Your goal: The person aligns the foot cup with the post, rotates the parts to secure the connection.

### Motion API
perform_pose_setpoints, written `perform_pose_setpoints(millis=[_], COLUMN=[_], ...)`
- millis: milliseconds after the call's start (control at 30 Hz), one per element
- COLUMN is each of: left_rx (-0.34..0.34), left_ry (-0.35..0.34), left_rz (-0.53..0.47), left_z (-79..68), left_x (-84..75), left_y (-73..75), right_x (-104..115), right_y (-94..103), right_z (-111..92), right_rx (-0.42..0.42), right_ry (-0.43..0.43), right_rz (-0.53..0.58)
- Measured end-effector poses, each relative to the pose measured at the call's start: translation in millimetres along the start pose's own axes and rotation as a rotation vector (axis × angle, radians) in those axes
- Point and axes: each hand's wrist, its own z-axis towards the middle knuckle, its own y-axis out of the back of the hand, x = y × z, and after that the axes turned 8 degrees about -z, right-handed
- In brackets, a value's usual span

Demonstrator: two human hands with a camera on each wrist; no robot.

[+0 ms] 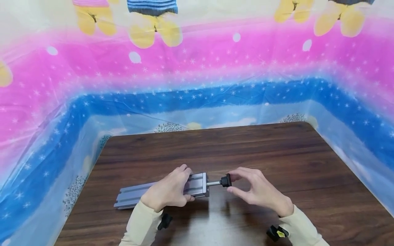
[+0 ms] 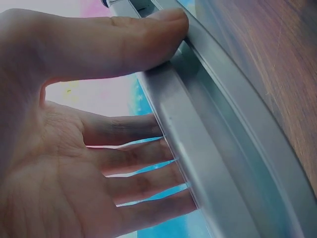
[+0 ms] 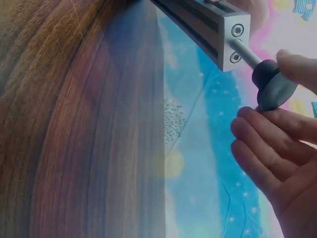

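Observation:
A silver aluminium profile (image 1: 132,194) with lengthwise slots is held above the table, pointing from left to right. My left hand (image 1: 170,188) grips it near its right end; the thumb (image 2: 163,37) lies across one slot and the other fingers press the opposite side. From the end plate (image 3: 237,47), which carries two screws, a metal rod (image 1: 214,183) sticks out. At its tip is a black levelling foot (image 1: 226,180) with a round base. My right hand (image 1: 257,188) pinches the foot's rim between thumb and fingers, the other fingers spread loosely below it in the right wrist view.
The dark wooden table (image 1: 246,147) lies beneath both hands. A patterned pink and blue curtain (image 1: 191,71) stands around its back and sides. Black wrist mounts (image 1: 277,233) sit near the sleeves.

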Motion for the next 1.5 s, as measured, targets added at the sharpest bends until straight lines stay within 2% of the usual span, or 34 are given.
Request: perform_pose_setpoints(millis=[200,467,567,667,800,900,1100,1267,1500], left_rx=[0.011,0.019,0.017,0.01,0.01,0.02,0.025,0.015,0.026], left_ry=[0.018,0.011,0.01,0.005,0.0,0.013,0.029,0.022,0.04], left_rz=[-0.019,-0.022,-0.025,-0.031,-0.03,-0.023,-0.017,-0.022,-0.023], left_z=[-3.0,-3.4,-3.9,-3.8,-2.9,-1.4,0.9,-0.3,-0.4], left_x=[-0.1,2.2,2.5,2.5,2.0,1.4,0.8,1.0,-0.2], left_y=[-3.2,-10.4,-10.6,-9.2,-6.7,-4.7,-1.7,-1.7,-1.3], right_x=[1,4,5,5,4,3,1,1,2], right_y=[-4.1,-5.6,-3.0,-0.6,0.8,1.7,2.5,-0.4,-5.1], right_z=[-1,-6,-9,-11,-12,-9,-3,-4,-1], right_rx=[0.053,0.151,0.152,0.106,0.014,-0.029,-0.052,-0.033,0.061], right_ry=[-0.075,-0.193,-0.222,-0.169,-0.007,0.072,0.096,0.047,-0.124], right_rz=[0.041,0.023,0.012,-0.031,-0.066,-0.055,-0.049,-0.031,0.011])
